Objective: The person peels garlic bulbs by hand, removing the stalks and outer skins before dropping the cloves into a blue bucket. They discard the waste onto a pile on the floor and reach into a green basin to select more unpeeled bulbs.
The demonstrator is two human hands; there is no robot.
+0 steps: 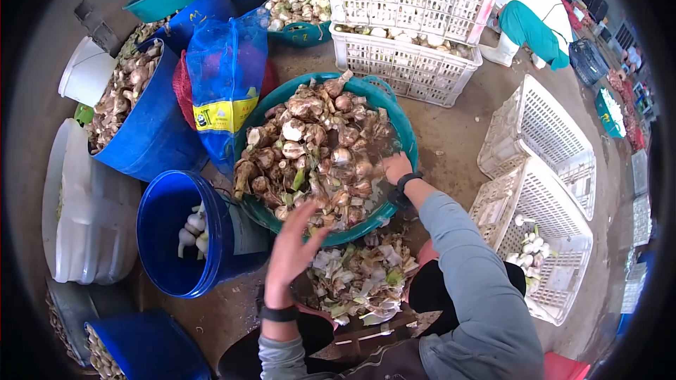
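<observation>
The floor (451, 137) carries every container noted. Towards its far edge stand two stacked white crates, the upper one (415, 0) and the lower one (405, 63) both holding bulbs, seen through the slats and over the lower rim. A green basin (407, 123) sits mid-floor, heaped with brown-skinned garlic bulbs (303, 144); murky water (380, 200) shows along its right side. A blue tub (158, 130) leans at the left, full of similar unpeeled bulbs (129, 91). Towards the right edge lie two white crates: the far one (556, 123) is tilted, and the near one (563, 278) contains a small group of white bulbs (531, 257).

A blue bucket (158, 207) stands left of the basin and contains a few white bulbs (195, 232). A blue mesh bag (225, 74) with a yellow label rests beside the basin's far left side. A heap of peelings (362, 274) lies just below the basin's near rim. A green tub (303, 33) near the far edge is filled with paler bulbs (299, 3).

The left hand (292, 246) is at the basin's near rim, its grip apart, fingers spread, nothing held. The right hand (396, 167) is inside the right rim, beside the bulbs; its fingertips are hidden, and the state of its grip cannot be told.
</observation>
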